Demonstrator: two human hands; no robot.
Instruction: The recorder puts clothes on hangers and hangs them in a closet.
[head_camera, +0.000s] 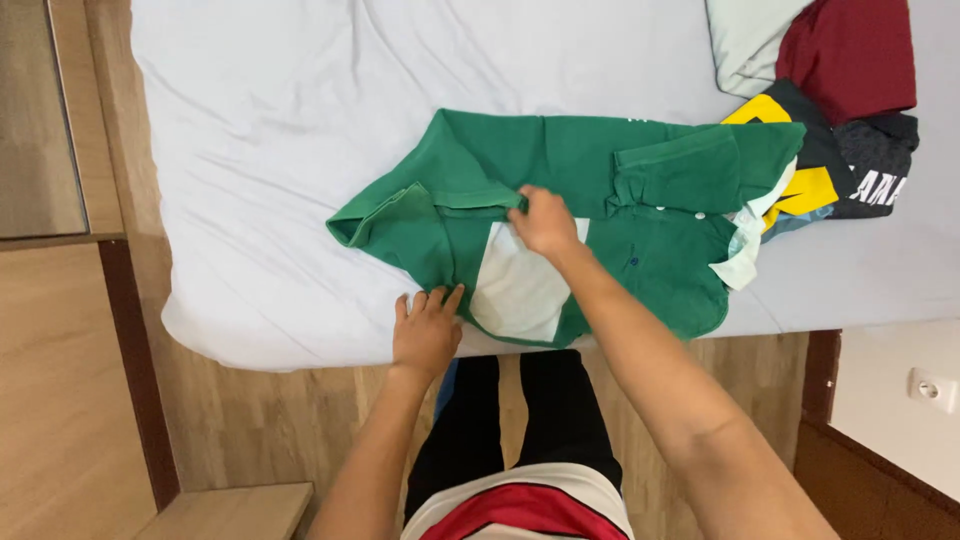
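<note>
The green polo shirt (560, 190) lies with its long axis across the bed (270, 150), collar pointing right toward the clothes pile (840, 110), while the right hand (545, 220) pinches a fold at its middle and the left hand (427, 330) presses flat, fingers spread, on its near edge.

A home bedroom — sheeted bed (300, 120), clothes pile (830, 90), wood floor (240, 420).

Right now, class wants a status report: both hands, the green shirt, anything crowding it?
Left hand flat on green polo shirt, near edge. Right hand pinching a fold at its middle. Pile of clothes touching the shirt's far-right end.
</note>
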